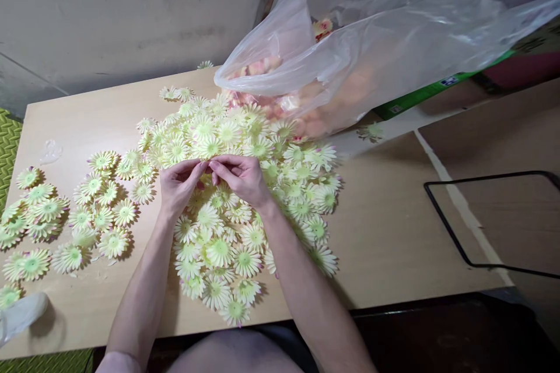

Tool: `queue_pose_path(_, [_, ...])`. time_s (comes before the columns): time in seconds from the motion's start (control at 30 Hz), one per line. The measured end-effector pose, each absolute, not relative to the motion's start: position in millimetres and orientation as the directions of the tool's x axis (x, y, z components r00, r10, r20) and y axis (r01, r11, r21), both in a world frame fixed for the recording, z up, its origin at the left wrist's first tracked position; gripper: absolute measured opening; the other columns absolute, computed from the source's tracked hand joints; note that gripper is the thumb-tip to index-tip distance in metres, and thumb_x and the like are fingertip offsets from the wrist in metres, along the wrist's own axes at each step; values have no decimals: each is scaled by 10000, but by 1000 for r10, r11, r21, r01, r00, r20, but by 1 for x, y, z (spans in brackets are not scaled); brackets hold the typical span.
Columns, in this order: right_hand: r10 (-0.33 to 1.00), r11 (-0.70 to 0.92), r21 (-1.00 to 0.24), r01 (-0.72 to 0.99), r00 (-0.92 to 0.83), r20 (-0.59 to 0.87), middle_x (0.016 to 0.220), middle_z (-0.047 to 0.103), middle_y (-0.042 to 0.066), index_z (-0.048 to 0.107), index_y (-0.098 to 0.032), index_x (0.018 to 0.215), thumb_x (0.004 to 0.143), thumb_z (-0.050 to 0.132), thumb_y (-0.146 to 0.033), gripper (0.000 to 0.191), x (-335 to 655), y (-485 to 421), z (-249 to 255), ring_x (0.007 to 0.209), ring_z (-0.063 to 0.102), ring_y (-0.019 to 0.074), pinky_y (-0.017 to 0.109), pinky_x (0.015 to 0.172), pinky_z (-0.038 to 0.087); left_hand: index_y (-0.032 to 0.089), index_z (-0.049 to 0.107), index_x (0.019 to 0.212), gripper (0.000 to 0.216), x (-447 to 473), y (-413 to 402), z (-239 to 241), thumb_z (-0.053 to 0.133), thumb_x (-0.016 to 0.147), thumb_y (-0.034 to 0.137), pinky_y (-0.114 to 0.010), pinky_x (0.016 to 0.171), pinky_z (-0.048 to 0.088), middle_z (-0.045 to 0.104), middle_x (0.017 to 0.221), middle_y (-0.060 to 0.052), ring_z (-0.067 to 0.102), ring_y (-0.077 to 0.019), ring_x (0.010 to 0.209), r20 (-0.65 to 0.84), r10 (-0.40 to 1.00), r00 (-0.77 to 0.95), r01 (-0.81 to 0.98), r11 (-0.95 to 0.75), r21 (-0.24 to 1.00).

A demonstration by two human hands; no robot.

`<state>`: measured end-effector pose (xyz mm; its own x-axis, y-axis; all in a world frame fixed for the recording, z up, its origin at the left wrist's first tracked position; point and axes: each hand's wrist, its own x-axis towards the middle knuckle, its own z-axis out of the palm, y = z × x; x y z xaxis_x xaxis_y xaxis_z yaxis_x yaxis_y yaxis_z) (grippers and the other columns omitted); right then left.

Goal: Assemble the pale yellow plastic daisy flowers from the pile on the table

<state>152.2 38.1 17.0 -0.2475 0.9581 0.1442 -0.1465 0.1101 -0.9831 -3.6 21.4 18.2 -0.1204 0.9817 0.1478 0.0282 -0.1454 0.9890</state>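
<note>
Above a wide heap of pale yellow-green artificial flower heads (219, 252), my two hands meet at the fingertips. My left hand (180, 182) is closed in a pinch, thumb against forefinger. Touching it, my right hand (243, 177) pinches in the same way, its other fingers curled. Whatever sits between the fingertips is too small and covered to make out. The petals are narrow, some with purple tips, and the centres are green. My forearms reach over the front part of the heap, which spreads behind and between them.
A clear plastic bag (297, 17) with pink and peach petal pieces leans at the back. Smaller flower groups (47, 210) lie left on the wooden table (376, 227). A whitish object (21, 317) is at the front left corner, a black metal frame (446, 227) at right.
</note>
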Motion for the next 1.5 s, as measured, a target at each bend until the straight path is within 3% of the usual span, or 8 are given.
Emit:
queue_pose_path(0.93, [956,83,-981,-173,-263,127,612,662,-12,738,-171,898,818,718,-333,182,153,40,17,544,626,97,211,557,539,155,770,878,221,-3,23,14,770,752,337,-208,471,568,757,754,-50,667,-120,539,159,978,-137,24,-158,987])
queue_pose_path(1.17, [962,53,-990,-130,-259,86,744,698,14,722,-177,911,807,721,-377,225,153,39,14,572,638,104,209,524,536,166,767,918,264,-5,23,12,821,694,296,-189,421,489,703,610,-22,595,-91,446,191,978,-85,79,-184,980])
queue_pose_path(1.33, [960,88,-986,-140,-252,122,649,637,-12,707,-172,900,831,697,-381,221,152,39,15,551,594,92,208,548,510,159,756,889,219,-3,23,14,762,762,337,-201,445,525,732,685,-34,619,-92,458,184,976,-117,50,-179,983])
queue_pose_path(1.5, [960,77,-983,-169,-252,118,728,664,6,695,-169,895,826,704,-388,230,151,39,15,570,603,88,209,558,514,174,663,984,293,-2,23,17,766,756,328,-206,450,540,748,761,-27,645,-105,483,174,971,-161,10,-175,984])
